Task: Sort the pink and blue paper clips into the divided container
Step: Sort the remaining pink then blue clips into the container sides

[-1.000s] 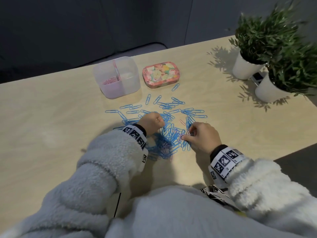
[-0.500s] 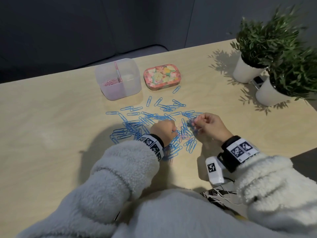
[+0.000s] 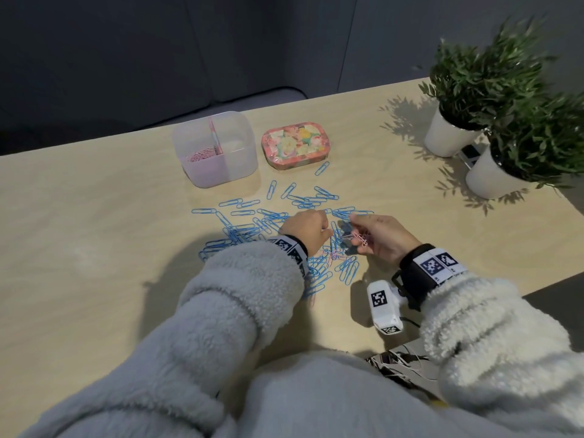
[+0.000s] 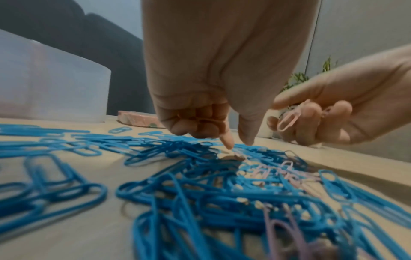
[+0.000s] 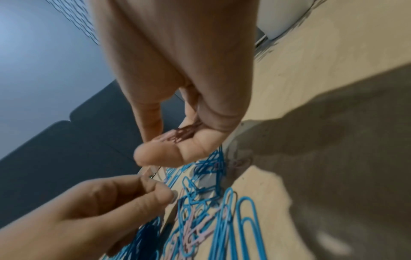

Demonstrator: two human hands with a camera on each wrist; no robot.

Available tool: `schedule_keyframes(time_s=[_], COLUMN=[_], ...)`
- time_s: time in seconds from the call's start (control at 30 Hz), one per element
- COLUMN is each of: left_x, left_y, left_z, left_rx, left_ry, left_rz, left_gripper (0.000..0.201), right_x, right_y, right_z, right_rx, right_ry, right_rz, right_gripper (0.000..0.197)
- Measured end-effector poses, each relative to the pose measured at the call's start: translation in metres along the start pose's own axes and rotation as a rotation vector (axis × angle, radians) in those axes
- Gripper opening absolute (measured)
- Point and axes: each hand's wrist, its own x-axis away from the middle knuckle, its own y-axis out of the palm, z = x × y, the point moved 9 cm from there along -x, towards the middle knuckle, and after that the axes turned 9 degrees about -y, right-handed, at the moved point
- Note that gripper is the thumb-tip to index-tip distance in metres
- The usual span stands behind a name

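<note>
Blue paper clips (image 3: 249,227) lie spread over the wooden table, with a few pink paper clips (image 3: 332,256) mixed in near the middle. The clear divided container (image 3: 228,169) stands behind them; its left half holds pink clips (image 3: 198,155). My right hand (image 3: 357,236) is raised over the pile, palm turned up, fingers curled round a small bunch of pink clips (image 4: 288,120). My left hand (image 4: 238,142) hangs beside it: three fingers curled into the palm, index and thumb pointing down just above a pink clip (image 4: 239,156), tips slightly apart.
A flowered tin (image 3: 295,145) sits right of the container. Two potted plants (image 3: 448,135) (image 3: 494,177) stand at the far right. A white marker-tagged device (image 3: 384,306) lies by my right wrist, near the table's front edge and some cables (image 3: 398,365).
My right hand has lifted off the pile with pink clips and turned palm up. My left hand has moved right, to the middle of the pile beside it.
</note>
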Motion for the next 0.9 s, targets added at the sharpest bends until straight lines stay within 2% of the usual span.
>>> schedule_keyframes(time_s=[0.1,0.3,0.43,0.57,0.67,0.8,0.9], left_x=[-0.005,-0.009,-0.005,0.002,0.0,-0.001,0.003], left_y=[0.007,0.02,0.014,-0.009,-0.01,0.003,0.018], left_z=[0.005,-0.002,-0.004,-0.012,-0.022,-0.03,-0.035], left_rx=[-0.078,-0.04,0.036,0.345,0.513,0.727,0.853], left_ry=[-0.03,-0.114,-0.077,-0.062,-0.087,-0.219,-0.414], left_rz=[-0.018,-0.148,-0.139,-0.07,-0.091,-0.215,-0.321], left_gripper=[0.032,0.031,0.023,0.008,0.017,0.02,0.022], right_x=[0.002,0.019,0.02,0.017,0.012,0.01,0.008], right_y=[-0.002,-0.008,-0.021,-0.029,-0.039,-0.052,-0.069], right_z=[0.004,0.014,0.015,0.017,0.021,0.018,0.014], right_rx=[-0.05,-0.185,-0.216,-0.225,-0.256,-0.078,0.285], right_ry=[0.018,0.154,0.123,0.114,0.113,0.051,-0.066], right_rz=[-0.044,-0.197,-0.12,-0.02,0.086,0.141,0.241], right_gripper=[0.008,0.023,0.027,0.027,0.024,0.018,0.016])
